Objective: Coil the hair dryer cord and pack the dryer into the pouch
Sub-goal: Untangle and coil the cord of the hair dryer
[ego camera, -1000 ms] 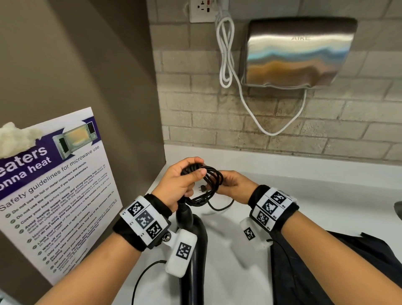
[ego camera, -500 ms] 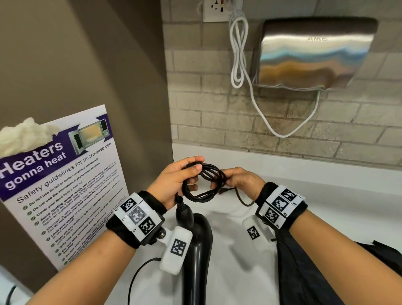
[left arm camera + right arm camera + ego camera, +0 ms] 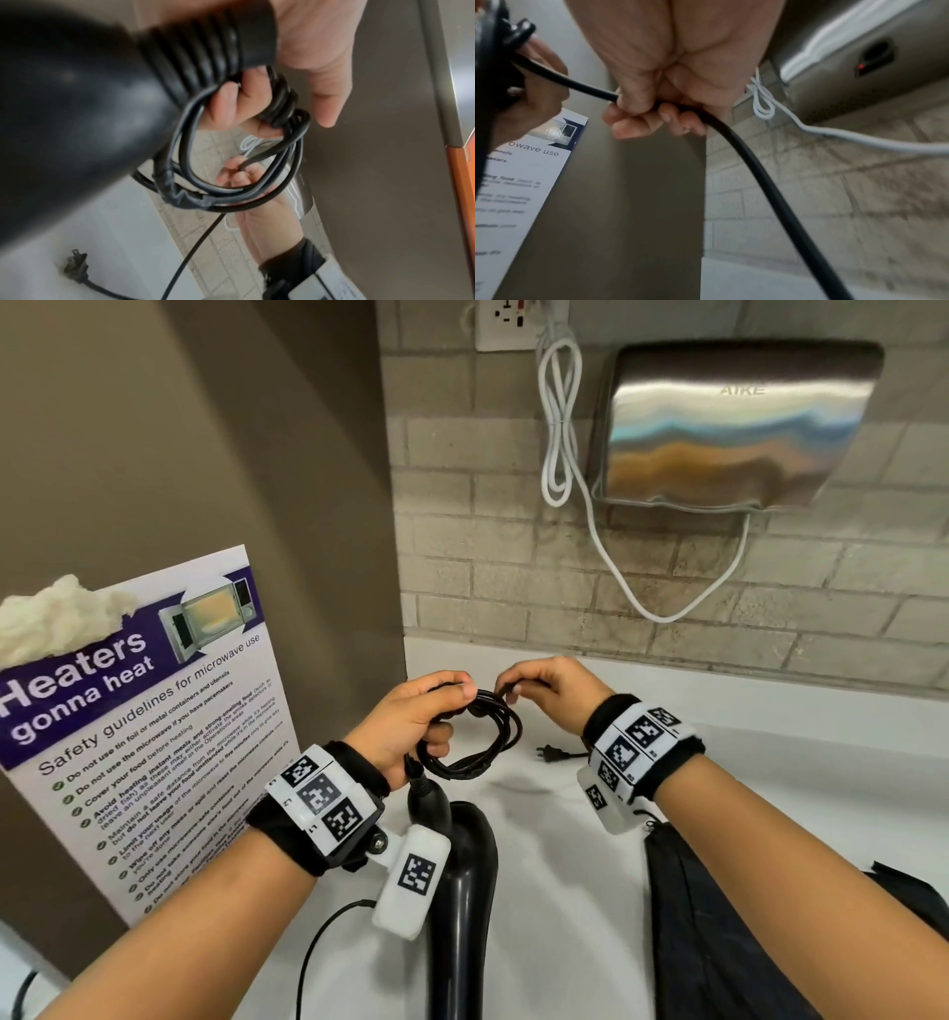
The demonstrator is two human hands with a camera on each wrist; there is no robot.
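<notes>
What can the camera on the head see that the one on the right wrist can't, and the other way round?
Only the head view shows the coiled loops held in the left hand, the plug lying on the white counter, the hair dryer and the dark pouch.

Only the right wrist view shows the underside of the right hand's grip, fingers curled round the cord.

Both show the wall hand dryer, its white cable and the microwave poster.

You have two hands in view: one left hand [image 3: 411, 724] and one right hand [image 3: 552, 693]. You have one black hair dryer [image 3: 457, 891], one black coiled cord [image 3: 477, 742] ending in one two-pin plug [image 3: 547, 753], and one black fabric pouch [image 3: 719, 942]. One steel wall hand dryer [image 3: 734, 423], one white looped cable [image 3: 560, 423], one white wall socket [image 3: 506, 323] and one microwave safety poster [image 3: 149, 711] complete your count.
</notes>
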